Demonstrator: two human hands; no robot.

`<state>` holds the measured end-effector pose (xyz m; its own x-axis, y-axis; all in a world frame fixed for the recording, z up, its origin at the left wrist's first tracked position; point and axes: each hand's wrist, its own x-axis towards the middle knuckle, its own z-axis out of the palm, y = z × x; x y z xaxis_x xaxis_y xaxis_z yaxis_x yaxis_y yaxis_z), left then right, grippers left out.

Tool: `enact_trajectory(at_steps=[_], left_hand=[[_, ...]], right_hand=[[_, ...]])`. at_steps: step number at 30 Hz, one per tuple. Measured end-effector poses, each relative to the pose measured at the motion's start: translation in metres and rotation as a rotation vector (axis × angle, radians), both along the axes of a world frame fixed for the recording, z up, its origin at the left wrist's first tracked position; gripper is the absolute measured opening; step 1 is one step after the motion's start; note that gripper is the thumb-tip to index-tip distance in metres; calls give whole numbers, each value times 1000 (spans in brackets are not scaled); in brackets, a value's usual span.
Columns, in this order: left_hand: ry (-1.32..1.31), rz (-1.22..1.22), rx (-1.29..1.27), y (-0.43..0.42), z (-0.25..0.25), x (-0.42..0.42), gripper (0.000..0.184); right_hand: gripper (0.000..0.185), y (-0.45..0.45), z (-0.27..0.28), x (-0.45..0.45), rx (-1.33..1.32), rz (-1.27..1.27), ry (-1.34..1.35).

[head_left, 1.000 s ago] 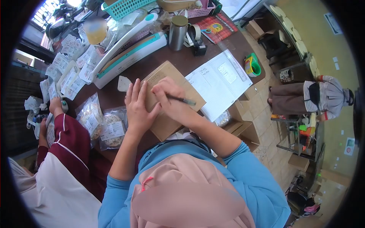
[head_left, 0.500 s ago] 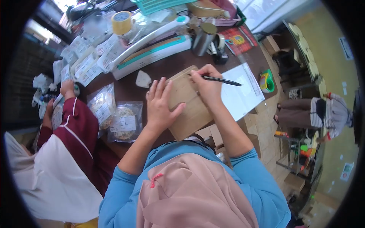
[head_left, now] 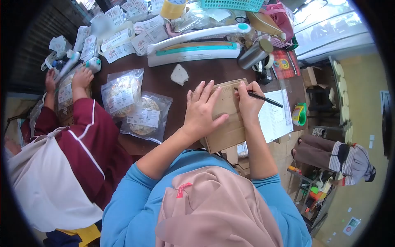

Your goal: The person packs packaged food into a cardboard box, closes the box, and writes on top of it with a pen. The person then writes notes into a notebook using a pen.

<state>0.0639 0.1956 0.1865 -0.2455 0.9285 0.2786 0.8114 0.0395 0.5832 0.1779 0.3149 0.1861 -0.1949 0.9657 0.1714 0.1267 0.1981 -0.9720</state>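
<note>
Cardboard box, brown and rectangular, left hand spread flat, right hand pinching black pen (slim).

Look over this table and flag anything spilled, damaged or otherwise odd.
One mild oddity: a pale, uneven-edged piece lies loose on the brown table, in front of the long white-and-teal device. It looks like a broken or torn scrap, though its material is unclear. No spill is visible.
</note>
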Motion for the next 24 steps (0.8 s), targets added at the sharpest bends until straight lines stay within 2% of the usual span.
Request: enact_trajectory(at_steps=[15, 22, 24], left_hand=[[-1, 17, -3, 0, -2, 1, 74], [-59, -2, -15, 0, -2, 1, 76], [-2, 23, 11, 0, -2, 1, 74]], right_hand=[[32, -3, 2, 1, 13, -56, 20], [32, -2, 3, -1, 55, -38, -52], [32, -2, 2, 1, 47, -36, -52]])
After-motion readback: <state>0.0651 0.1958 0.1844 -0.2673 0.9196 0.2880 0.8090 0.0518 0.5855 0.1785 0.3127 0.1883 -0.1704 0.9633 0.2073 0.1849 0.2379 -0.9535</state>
